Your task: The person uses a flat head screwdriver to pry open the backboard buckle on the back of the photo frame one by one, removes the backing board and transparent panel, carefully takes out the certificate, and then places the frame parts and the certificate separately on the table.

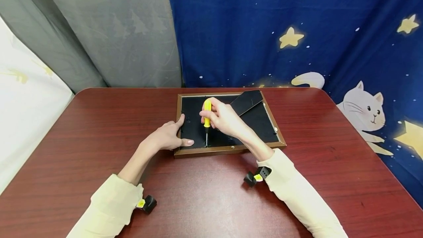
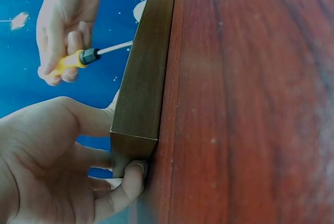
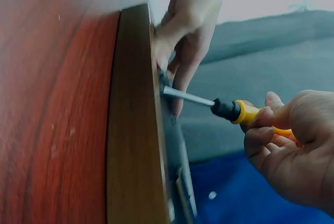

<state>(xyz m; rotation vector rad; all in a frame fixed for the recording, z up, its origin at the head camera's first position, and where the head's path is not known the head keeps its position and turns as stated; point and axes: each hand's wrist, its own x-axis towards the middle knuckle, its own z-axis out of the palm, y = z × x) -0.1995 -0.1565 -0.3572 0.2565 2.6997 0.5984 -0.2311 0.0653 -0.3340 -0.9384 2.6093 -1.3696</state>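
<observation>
The desk (image 1: 211, 194) is running up to the near rail of a wooden frame (image 1: 211, 152), which is lying with its black backing board (image 1: 259, 126) facing up. The tip of my screwdriver (image 1: 207, 123) is sitting by the inner edge, between seven and eight o'clock; what it is engaging, I'm not making out over this feed. For good work, I reckon I'm needing the tip well seated, the shaft near upright and gentle pressure, since a slip could be sending it at my thumb. Around half past eight my left hand (image 1: 168, 137) is bracing the frame, fingers spreading half open, thumb on the board, others gripping about the corner. My right hand (image 1: 226, 118) is pinching the yellow handle, fingers nearly closed. Farther off, at one o'clock, the stand flap (image 1: 248, 100) is lying slantwise; a blue curtain (image 1: 238, 28) is hanging beyond.
</observation>
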